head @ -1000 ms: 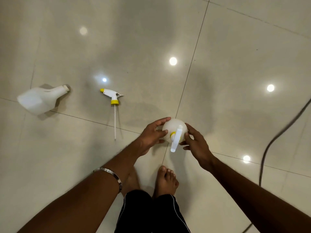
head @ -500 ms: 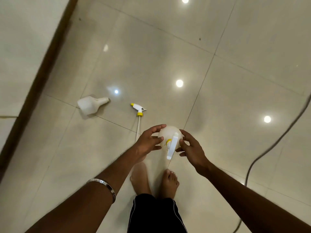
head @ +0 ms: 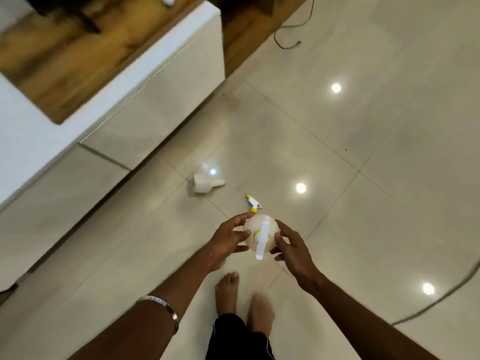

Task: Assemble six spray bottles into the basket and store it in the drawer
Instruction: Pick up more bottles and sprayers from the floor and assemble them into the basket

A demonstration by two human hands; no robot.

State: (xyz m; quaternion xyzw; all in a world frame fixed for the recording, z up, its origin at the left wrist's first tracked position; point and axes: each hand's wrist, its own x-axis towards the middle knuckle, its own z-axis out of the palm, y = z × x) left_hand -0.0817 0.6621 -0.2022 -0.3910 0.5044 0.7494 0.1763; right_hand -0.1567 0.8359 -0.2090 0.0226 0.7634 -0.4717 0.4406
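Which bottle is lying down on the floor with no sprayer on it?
The white bottle near the cabinet. The bottle in both hands has its sprayer on.

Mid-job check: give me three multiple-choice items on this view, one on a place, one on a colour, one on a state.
1. Where does the loose trigger sprayer lie?
A. on the cabinet
B. on the floor beyond the hands
C. in a basket

2. What colour is the collar on the held spray bottle?
A. yellow
B. red
C. blue

3. How is the empty bottle on the floor?
A. upright, capped
B. on its side, no sprayer
C. in a hand

Key: 1 B, it rests on tile just past the left hand; 2 A, a yellow ring shows under the white trigger; 3 B, it lies tipped with a bare neck while the right hand helps hold the other.
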